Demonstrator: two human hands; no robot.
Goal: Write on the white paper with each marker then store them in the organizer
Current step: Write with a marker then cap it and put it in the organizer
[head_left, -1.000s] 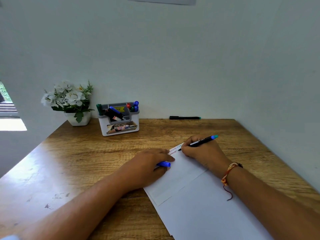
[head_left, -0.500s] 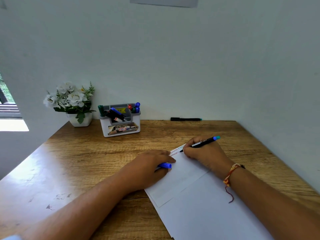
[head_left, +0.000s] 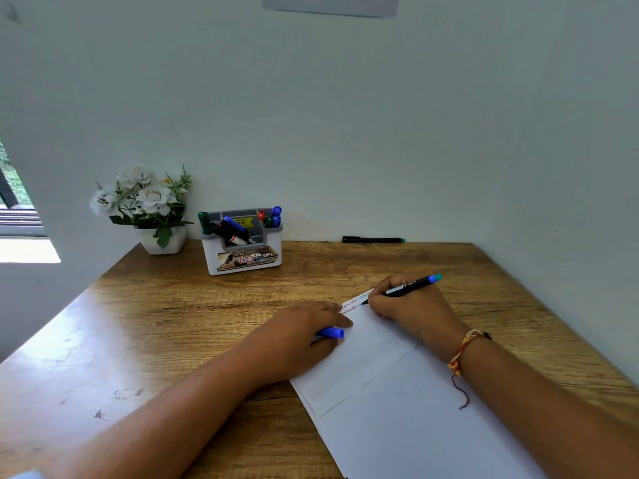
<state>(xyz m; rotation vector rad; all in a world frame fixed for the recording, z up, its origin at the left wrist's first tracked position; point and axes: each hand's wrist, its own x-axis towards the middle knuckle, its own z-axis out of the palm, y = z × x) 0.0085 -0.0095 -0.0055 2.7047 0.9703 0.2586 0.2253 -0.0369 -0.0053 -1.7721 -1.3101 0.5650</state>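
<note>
White paper [head_left: 408, 409] lies on the wooden table in front of me, with small lines of coloured writing at its far corner. My right hand [head_left: 411, 311] grips a black marker [head_left: 409, 286] with a blue end, its tip on that corner. My left hand [head_left: 294, 340] rests on the paper's left edge and holds a blue cap [head_left: 331, 332] under its fingers. The white and grey organizer [head_left: 242, 252] stands at the back left with several markers in it. Another black marker [head_left: 373, 240] lies against the back wall.
A white pot of white flowers [head_left: 148, 209] stands left of the organizer. Walls close the table at the back and on the right. A window opening is at the far left.
Both hands keep their places; the marker tip has shifted very slightly along the writing. The view has tilted down a little.
</note>
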